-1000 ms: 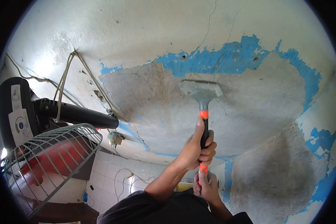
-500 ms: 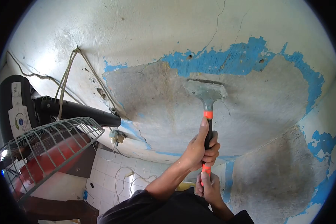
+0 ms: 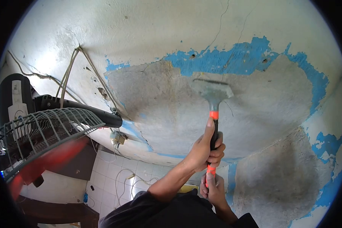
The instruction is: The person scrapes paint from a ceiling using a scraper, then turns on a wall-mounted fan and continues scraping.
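Note:
A wall scraper [image 3: 214, 102] with a wide grey head and a black handle with orange bands is in both my hands. My left hand [image 3: 205, 150] wraps the black part of the handle, its thumb laid along it toward the head. Lower down, my right hand [image 3: 214, 189] grips the orange end. The scraper's wide edge lies against the bare grey plaster of the wall [image 3: 148, 91], just below a strip of blue old paint [image 3: 205, 64]. The head is slightly blurred.
A fan with a wire cage [image 3: 57, 123] and black body stands close on the left, its red blades blurred. Cables [image 3: 93, 68] hang on the wall near a socket [image 3: 119, 138]. Below, a white cord [image 3: 119, 182] lies on the tiled floor [image 3: 106, 169]. Cracks cross the upper wall.
The scraper and both my hands have shifted slightly to the right. Its head is more blurred now. The fan's cage looks turned a little and its red blades show lower.

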The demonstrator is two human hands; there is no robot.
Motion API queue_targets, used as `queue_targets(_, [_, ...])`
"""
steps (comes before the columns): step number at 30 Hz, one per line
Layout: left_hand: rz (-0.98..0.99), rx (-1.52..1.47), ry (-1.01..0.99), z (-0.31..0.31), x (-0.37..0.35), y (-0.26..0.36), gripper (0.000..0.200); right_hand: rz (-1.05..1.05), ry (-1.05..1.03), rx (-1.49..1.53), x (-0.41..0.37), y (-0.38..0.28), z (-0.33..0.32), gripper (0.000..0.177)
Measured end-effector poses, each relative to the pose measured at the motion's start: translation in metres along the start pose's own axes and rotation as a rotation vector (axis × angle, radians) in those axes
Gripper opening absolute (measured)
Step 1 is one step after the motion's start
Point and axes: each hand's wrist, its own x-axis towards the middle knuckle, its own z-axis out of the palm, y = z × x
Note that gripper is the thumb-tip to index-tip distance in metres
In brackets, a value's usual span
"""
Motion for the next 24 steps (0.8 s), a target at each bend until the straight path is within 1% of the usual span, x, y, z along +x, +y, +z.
queue_targets(2, [-0.024, -0.012, -0.002, -0.004, -0.001, -0.002, 0.067, -0.009, -0.001, -0.006, 0.004, -0.002, 0.000, 0.041])
queue_targets(5, [0.004, -0.009, -0.020, 0.009, -0.002, 0.013, 0.067, -0.020, 0.001, -0.022, 0.002, -0.013, 0.002, 0.040])
queue_targets(8, [-0.006, -0.019, -0.002, 0.001, 0.000, 0.000, 0.067, -0.005, 0.001, -0.001, 0.002, -0.002, -0.002, 0.041])
queue_targets(11, [-0.024, -0.037, -0.029, 0.000, 0.000, 0.002, 0.067, -0.017, 0.022, -0.031, 0.000, -0.009, 0.004, 0.041])
queue_targets(14, [0.032, 0.006, -0.025, 0.008, 0.000, 0.009, 0.067, -0.021, -0.003, -0.022, 0.001, -0.015, -0.001, 0.041])
queue_targets(17, [-0.004, -0.013, 0.022, 0.004, -0.001, 0.001, 0.067, -0.011, -0.007, -0.023, 0.001, -0.007, -0.002, 0.042])
queue_targets(20, [0.002, -0.020, -0.017, 0.007, 0.002, 0.007, 0.067, -0.004, 0.010, -0.019, 0.002, -0.013, -0.003, 0.041])
queue_targets(24, [0.012, -0.008, -0.010, 0.007, 0.002, 0.004, 0.067, -0.038, -0.001, -0.039, 0.003, -0.012, -0.006, 0.041])
